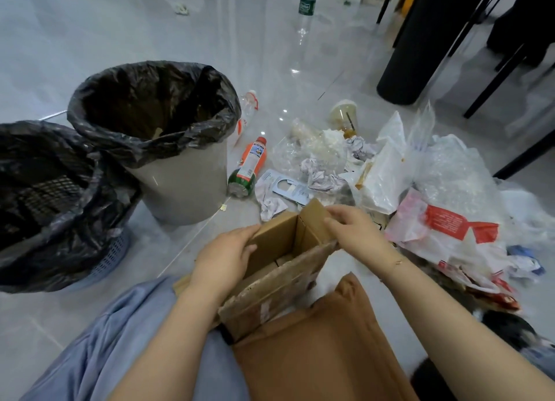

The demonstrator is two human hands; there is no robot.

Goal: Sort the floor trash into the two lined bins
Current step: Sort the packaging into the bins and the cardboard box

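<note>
On a grey tiled floor (270, 55), an open cardboard box (279, 259) is held above the lap.

Its left wall is gripped by the left hand (223, 258), a flap pinched by the right hand (357, 231); two black-lined bins (180, 172) stand left, litter (375, 175) right.

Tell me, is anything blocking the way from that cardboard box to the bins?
Nothing visible. Both hands hold the cardboard box, and only bare floor lies between it and the grey bin.
</note>
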